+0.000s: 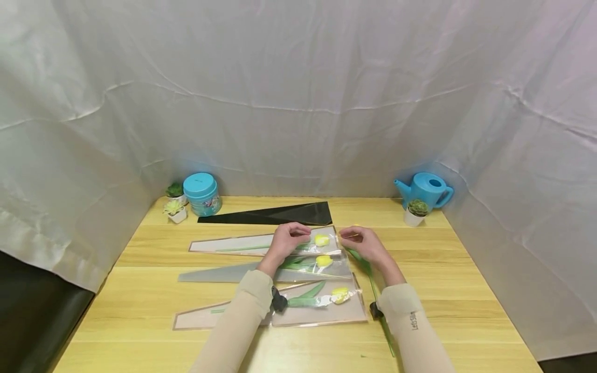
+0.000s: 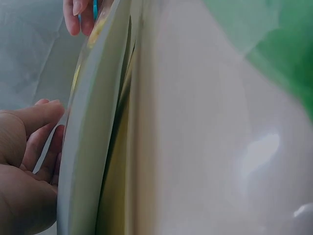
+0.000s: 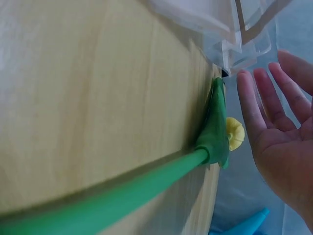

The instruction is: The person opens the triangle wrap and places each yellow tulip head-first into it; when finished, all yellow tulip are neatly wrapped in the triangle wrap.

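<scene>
My left hand (image 1: 291, 239) is over the farthest clear flower sleeve (image 1: 252, 243), which has a pale backing and holds a yellow tulip (image 1: 322, 240). In the left wrist view the thumb and fingers are loosely bent, close to the sleeves. My right hand (image 1: 365, 242) is at that sleeve's wide right end, fingers nearly straight in the right wrist view, fingertips right at the clear plastic edge. A loose yellow tulip, with a long green stem (image 1: 387, 334), lies under my right forearm. Nearer me are a grey sleeve (image 1: 214, 273) and another pale sleeve (image 1: 322, 316), each with a yellow tulip.
A black sleeve (image 1: 280, 213) lies behind the others. At the back left stand a blue-lidded jar (image 1: 201, 194) and two small potted succulents (image 1: 175, 211). A blue watering can (image 1: 426, 189) and a potted succulent (image 1: 415, 213) stand at the back right. Grey curtains surround the wooden table (image 1: 448, 311).
</scene>
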